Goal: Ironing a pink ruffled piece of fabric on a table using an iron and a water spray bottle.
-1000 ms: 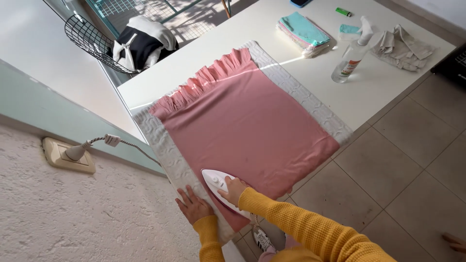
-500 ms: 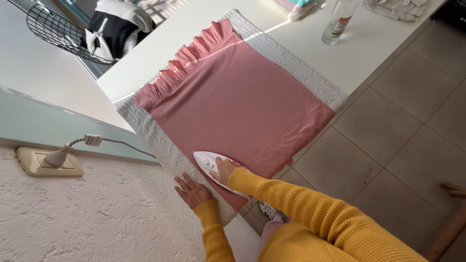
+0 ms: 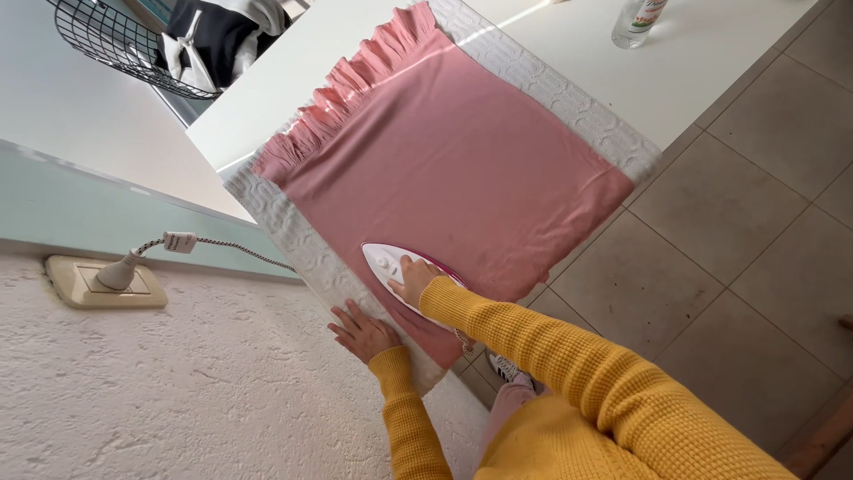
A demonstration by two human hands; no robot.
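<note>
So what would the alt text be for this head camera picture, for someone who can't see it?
A person in a yellow sweater presses a white iron with the right hand onto a pink cloth spread over a white padded mat on a white table. The left hand lies flat on the mat's near edge. The iron's cord runs to a wall socket.

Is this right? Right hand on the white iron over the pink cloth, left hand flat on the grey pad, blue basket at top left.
Not quite: the basket is black wire, not blue, as the head view shows. The rest holds: right hand on the white iron over the pink cloth, left hand flat on the grey pad.
</note>
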